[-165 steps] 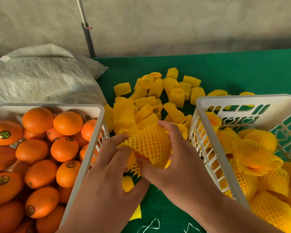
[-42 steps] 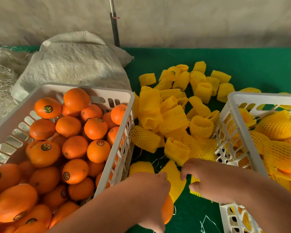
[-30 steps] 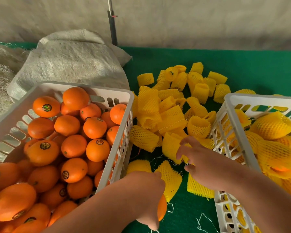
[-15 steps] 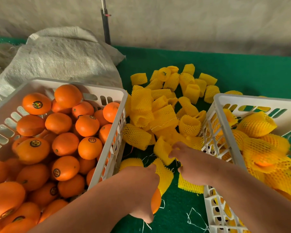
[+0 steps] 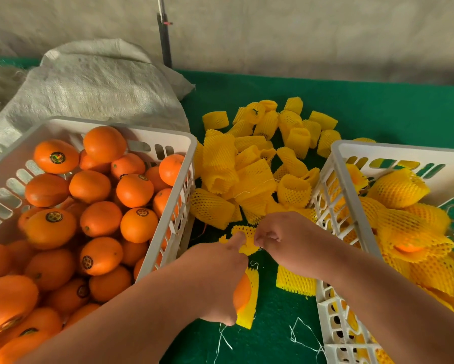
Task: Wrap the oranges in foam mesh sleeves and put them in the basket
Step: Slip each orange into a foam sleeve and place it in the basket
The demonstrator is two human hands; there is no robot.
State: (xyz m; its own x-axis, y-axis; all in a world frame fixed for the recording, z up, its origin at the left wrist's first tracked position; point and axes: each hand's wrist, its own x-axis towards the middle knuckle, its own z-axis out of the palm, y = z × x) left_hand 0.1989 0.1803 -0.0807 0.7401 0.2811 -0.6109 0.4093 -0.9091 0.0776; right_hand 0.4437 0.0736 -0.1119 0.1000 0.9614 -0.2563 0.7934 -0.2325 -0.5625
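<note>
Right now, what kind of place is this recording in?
Probably a fruit packing station: a white crate of stickered oranges, loose foam mesh sleeves piled on green cloth, and a second basket holding wrapped fruit.

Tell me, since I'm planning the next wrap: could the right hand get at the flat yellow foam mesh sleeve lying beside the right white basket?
Probably yes. The flat yellow foam mesh sleeve lies uncovered on the green cloth directly beneath the right hand, but that hand is busy pinching another sleeve.

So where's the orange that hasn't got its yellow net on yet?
In the head view it's low in the middle, the orange under the left hand, between the two white baskets, with a foam sleeve pinched just above.
</note>
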